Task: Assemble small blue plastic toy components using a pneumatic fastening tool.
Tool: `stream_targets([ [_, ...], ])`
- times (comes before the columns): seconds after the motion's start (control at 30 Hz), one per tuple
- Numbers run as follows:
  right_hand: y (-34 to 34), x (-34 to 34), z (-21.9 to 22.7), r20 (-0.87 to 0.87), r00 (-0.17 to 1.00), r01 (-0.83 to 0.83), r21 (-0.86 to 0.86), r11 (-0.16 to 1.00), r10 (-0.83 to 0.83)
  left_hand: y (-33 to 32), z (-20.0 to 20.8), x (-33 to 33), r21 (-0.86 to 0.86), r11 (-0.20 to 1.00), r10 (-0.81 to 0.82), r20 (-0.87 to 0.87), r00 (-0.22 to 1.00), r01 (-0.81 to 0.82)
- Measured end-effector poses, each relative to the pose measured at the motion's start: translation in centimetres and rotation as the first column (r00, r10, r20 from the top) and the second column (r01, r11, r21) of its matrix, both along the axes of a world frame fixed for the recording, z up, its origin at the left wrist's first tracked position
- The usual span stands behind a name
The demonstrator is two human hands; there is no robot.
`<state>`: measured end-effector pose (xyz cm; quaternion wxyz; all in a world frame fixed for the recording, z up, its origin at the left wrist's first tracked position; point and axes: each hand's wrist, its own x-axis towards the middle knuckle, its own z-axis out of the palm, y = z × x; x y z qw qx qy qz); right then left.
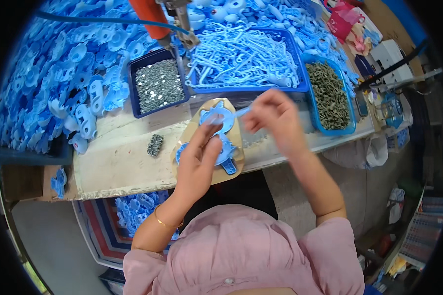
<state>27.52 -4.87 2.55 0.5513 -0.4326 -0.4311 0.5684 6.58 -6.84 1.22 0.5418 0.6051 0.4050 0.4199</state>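
A tan board [236, 162] lies at the table's front edge, holding a blue plastic shell part [225, 117] and another blue molded part [226, 150] nearer me. My left hand [197, 160] reaches over these parts from the left, fingers stretched forward and thumb apart. Its fingertips are at the far shell; exact contact is blurred. To the right of the board, my right hand [275, 118] is raised, thumb and fingers pinched together. A slim light-blue plastic piece [242, 112] sticks out from its fingertips toward the shell, smeared by motion.
Behind the board stand a dark bin [133, 105] of small metal pieces, a blue basket [251, 90] of thin plastic rods and a blue tray [337, 132] of metal springs. A spring cluster [155, 145] lies left. Blue parts [64, 73] heap up; an orange tool [152, 22] hangs above.
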Motion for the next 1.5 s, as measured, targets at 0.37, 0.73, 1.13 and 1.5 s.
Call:
stream_targets([
  [0.37, 2.1, 21.5, -3.0, 0.87, -0.136, 0.323, 0.49, 0.809, -0.473, 0.8, 0.1, -0.6, -0.288, 0.956, 0.028, 0.283, 0.959, 0.057],
  [0.73, 3.4, 24.5, -3.9, 0.926, -0.23, 0.165, 0.34, 0.926, -0.299, 0.2, -0.9, -1.8, -0.267, 0.954, -0.078, 0.225, 0.971, 0.138],
  [1.13, 2.5, 19.8, 1.7, 0.891, 0.382, 0.306, 0.127, 0.944, -0.244, -0.7, -0.5, -2.8, -0.211, 0.97, -0.1, 0.116, 0.988, 0.123],
  [1.5, -0.8, -0.5, 2.2, 0.269, 0.903, -0.244, -0.321, 0.915, 0.335, -0.4, -1.3, -1.1, -0.175, 0.974, -0.14, 0.032, 0.99, 0.144],
])
